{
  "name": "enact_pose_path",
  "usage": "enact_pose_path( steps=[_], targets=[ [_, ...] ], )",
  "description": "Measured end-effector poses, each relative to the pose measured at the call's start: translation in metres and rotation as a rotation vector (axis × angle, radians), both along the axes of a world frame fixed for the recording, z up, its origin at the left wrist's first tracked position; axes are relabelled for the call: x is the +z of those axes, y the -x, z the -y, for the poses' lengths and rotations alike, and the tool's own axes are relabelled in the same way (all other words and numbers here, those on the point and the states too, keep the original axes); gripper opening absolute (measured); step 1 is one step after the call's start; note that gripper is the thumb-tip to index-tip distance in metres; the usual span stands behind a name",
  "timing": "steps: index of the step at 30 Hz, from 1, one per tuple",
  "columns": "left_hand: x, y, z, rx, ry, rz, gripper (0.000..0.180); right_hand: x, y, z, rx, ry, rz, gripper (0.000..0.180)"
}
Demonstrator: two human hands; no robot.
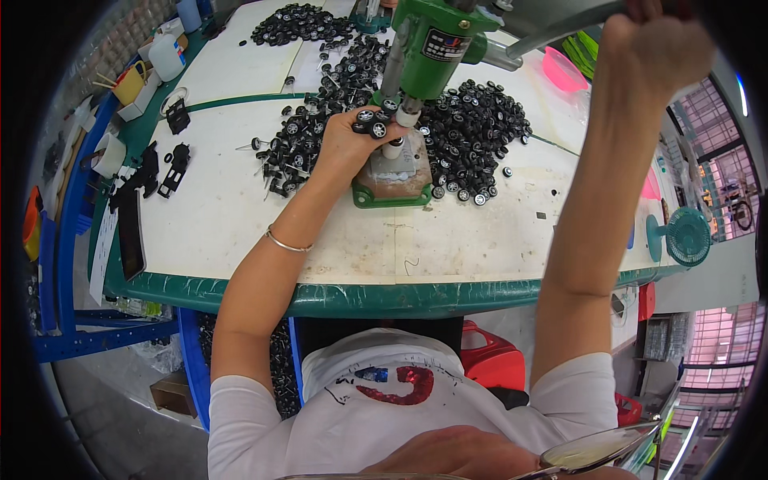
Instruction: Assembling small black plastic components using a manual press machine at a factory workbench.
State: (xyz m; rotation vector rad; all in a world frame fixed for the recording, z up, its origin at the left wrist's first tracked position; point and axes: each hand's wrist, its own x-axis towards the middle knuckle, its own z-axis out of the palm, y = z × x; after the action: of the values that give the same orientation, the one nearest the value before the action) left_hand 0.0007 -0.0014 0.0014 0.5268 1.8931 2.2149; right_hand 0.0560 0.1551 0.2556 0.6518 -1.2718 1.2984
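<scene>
A green hand press (436, 56) stands on the table before me, its ram lowered toward a small post on the metal base plate (400, 190). My left hand (344, 146) is closed around several small black toy wheels (372, 124) with silver hubs, right beside the ram. The fingertips reach in close to the white ram tip (408, 117); what exactly sits under it is partly hidden. Raised at the upper right, my right hand (658, 48) is wrapped in a fist around the end of the press's metal lever (564, 29).
Heaps of black wheels (476, 120) lie right of the press, and more wheels (300, 144) with thin axles lie left. Black toy chassis parts (174, 170) rest further left. A pink bowl (564, 70) and green fan (686, 237) are at right. A blue bin (192, 352) stands below the table edge.
</scene>
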Motion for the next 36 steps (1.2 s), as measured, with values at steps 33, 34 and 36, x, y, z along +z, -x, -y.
enact_pose_path(
  steps=[33,34,36],
  targets=[
    [-0.03,-0.175,0.334,0.095,0.223,0.407,0.034,-0.184,-0.013,-0.154,-0.178,-0.082,1.248,0.027],
    [-0.041,-0.189,0.363,0.199,0.434,0.531,0.038,-0.197,-0.028,-0.161,-0.214,-0.107,1.276,0.026],
    [-0.092,-0.231,0.434,0.334,1.056,0.308,0.054,-0.222,-0.05,-0.168,-0.223,-0.128,1.313,0.026]
  ],
)
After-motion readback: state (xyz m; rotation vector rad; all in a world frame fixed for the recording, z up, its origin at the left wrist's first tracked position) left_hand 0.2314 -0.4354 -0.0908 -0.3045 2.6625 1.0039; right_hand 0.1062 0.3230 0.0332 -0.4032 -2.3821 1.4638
